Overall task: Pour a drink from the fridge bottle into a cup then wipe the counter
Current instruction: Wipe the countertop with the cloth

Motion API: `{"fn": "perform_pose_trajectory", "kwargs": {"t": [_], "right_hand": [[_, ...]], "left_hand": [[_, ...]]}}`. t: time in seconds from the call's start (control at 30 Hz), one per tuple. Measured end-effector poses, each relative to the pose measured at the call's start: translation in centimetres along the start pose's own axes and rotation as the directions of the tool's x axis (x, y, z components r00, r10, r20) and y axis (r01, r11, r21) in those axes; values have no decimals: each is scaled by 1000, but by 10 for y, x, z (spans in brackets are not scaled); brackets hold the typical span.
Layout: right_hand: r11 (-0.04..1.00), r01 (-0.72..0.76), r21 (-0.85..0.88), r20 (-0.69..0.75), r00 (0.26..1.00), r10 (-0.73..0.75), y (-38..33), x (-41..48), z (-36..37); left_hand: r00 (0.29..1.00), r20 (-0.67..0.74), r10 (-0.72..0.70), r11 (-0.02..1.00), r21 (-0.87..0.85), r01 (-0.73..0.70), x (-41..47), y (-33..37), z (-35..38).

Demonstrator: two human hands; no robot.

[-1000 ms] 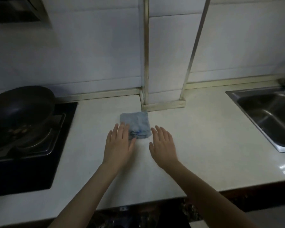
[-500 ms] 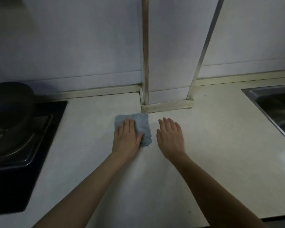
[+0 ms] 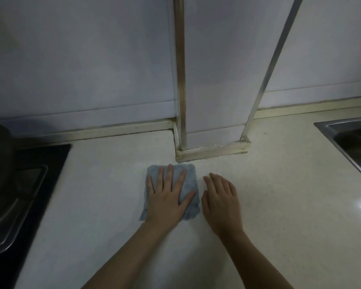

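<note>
Pressing flat on blue cloth (image 3: 189,180): left hand (image 3: 168,200), fingers spread. Right hand (image 3: 221,202) just right of cloth, loosely curled, empty, on table (image 3: 279,205).

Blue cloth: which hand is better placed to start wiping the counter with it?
Left. The left hand lies flat on the blue cloth, fingers spread over it. The right hand rests beside the cloth on the bare counter, apparently not touching it.
</note>
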State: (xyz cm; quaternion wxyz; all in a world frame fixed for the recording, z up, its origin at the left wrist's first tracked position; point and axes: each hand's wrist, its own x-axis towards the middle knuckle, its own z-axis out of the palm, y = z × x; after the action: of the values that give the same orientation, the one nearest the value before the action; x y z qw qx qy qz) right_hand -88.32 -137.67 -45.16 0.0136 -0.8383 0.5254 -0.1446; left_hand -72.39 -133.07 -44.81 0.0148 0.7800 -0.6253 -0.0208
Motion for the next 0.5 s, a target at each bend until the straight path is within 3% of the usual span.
{"fn": "perform_pose_trajectory", "kwargs": {"t": [0.13, 0.3, 0.4, 0.5], "right_hand": [[1000, 1, 4, 3, 1000, -1, 1, -2, 0], [1000, 1, 7, 11, 1000, -1, -1, -1, -4], [1000, -3, 17, 15, 1000, 3, -2, 0, -4], [1000, 6, -3, 28, 1000, -6, -3, 0, -6]], "left_hand": [[997, -24, 74, 997, -1, -74, -34, -24, 5], [999, 0, -44, 999, -2, 44, -45, -64, -3], [985, 35, -167, 986, 12, 167, -8, -31, -8], [996, 34, -86, 996, 8, 86, 14, 15, -4]]}}
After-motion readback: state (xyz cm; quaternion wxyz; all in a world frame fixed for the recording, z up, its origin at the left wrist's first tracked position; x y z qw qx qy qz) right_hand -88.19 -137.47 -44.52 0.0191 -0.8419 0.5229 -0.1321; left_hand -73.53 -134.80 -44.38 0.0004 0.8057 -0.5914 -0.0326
